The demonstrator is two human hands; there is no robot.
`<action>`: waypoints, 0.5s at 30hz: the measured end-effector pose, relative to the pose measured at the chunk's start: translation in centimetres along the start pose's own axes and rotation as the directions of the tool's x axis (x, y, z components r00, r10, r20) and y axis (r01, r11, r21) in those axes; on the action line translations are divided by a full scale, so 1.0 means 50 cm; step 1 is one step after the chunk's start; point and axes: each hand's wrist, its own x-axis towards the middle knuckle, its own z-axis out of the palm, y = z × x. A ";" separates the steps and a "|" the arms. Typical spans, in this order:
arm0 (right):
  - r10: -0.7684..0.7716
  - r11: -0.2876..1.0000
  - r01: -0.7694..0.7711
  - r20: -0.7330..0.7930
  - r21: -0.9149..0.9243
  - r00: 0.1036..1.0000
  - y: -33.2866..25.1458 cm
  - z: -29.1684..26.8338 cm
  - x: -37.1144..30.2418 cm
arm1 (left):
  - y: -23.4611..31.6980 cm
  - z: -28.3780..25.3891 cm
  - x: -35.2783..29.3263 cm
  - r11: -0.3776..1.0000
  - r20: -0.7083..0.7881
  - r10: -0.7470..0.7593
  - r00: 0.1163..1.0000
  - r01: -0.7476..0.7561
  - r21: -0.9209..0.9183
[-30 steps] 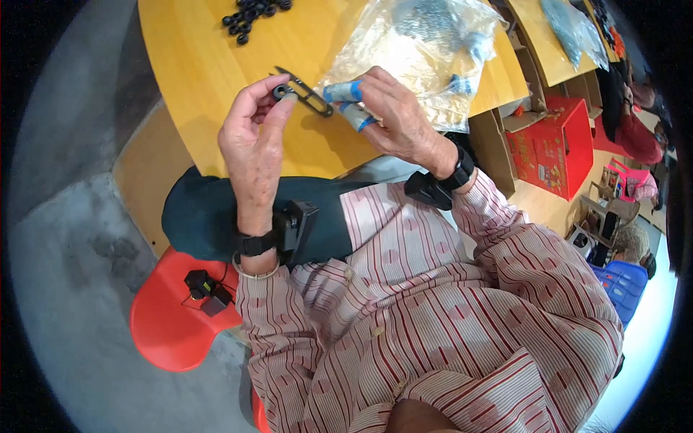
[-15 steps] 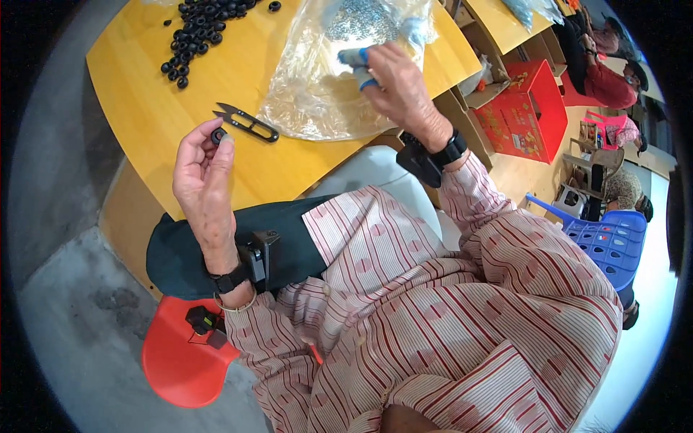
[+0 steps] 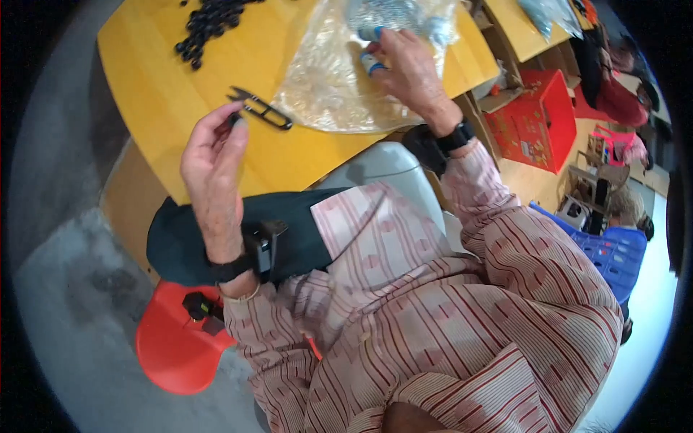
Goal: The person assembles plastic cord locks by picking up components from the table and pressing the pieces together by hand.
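My left hand [image 3: 215, 155] is raised over the near left part of the yellow table [image 3: 170, 108]. Its thumb and fingertips pinch a small round black part [image 3: 234, 119], blurred now; the earlier picture shows a hole in it. Just beyond those fingertips lie black thread snips [image 3: 261, 110]. Over a clear plastic bag [image 3: 325, 94] is my right hand [image 3: 411, 76], with blue-and-white coverings on its fingers. Its thumb and forefinger are apart, and I see nothing between them. Beyond them, a heap of small silvery pieces [image 3: 393, 13] rests on the bag.
Several black round parts [image 3: 209, 29] are heaped at the far left of the table. A red box [image 3: 534, 119] and cardboard boxes stand to the right. A red stool [image 3: 177, 346] is at lower left, a blue chair [image 3: 613, 256] at right. Other people sit at far right.
The view has shifted, so the table sits slightly higher and further right. My right hand has moved nearer the silvery heap, its thumb and forefinger apart. My left hand keeps its pinch.
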 end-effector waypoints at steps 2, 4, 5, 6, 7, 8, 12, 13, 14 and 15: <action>-0.015 0.999 0.015 -0.016 -0.028 1.000 0.002 0.002 -0.004 | -0.006 -0.005 0.005 0.999 -0.003 0.010 1.000 -0.010 -0.037; -0.037 0.999 0.036 -0.029 -0.033 0.999 -0.001 0.003 -0.003 | -0.014 -0.013 0.004 0.979 0.058 -0.010 0.998 0.022 -0.205; -0.048 0.999 0.048 -0.029 -0.011 0.998 -0.009 0.009 -0.002 | -0.013 -0.019 0.000 0.971 0.053 -0.016 0.998 0.028 -0.237; -0.005 0.999 0.005 -0.008 -0.035 1.000 -0.013 0.006 -0.003 | -0.014 -0.018 0.000 0.972 0.044 -0.014 0.999 0.024 -0.233; 0.039 0.997 -0.039 0.011 -0.060 0.999 -0.015 0.005 -0.004 | -0.014 -0.019 0.001 0.948 0.072 -0.008 0.997 0.031 -0.318; 0.034 0.998 -0.033 0.012 -0.053 0.999 -0.016 0.005 -0.007 | -0.015 -0.020 0.002 0.916 0.099 0.001 0.995 0.039 -0.400; 0.023 1.000 -0.023 -0.014 -0.006 1.000 -0.012 0.005 -0.011 | -0.012 -0.025 0.001 0.872 0.094 -0.031 0.995 0.073 -0.484; 0.052 0.999 -0.052 -0.038 -0.001 0.998 -0.012 0.004 -0.012 | -0.012 -0.026 0.002 0.859 0.113 -0.024 0.993 0.078 -0.506; 0.081 0.997 -0.081 -0.061 0.003 0.995 -0.012 0.003 -0.012 | -0.012 -0.027 0.002 0.846 0.132 -0.017 0.991 0.085 -0.527; 0.057 0.998 -0.058 -0.072 -0.013 0.996 -0.010 -0.001 -0.012 | -0.012 -0.026 0.002 0.846 0.128 -0.018 0.992 0.083 -0.526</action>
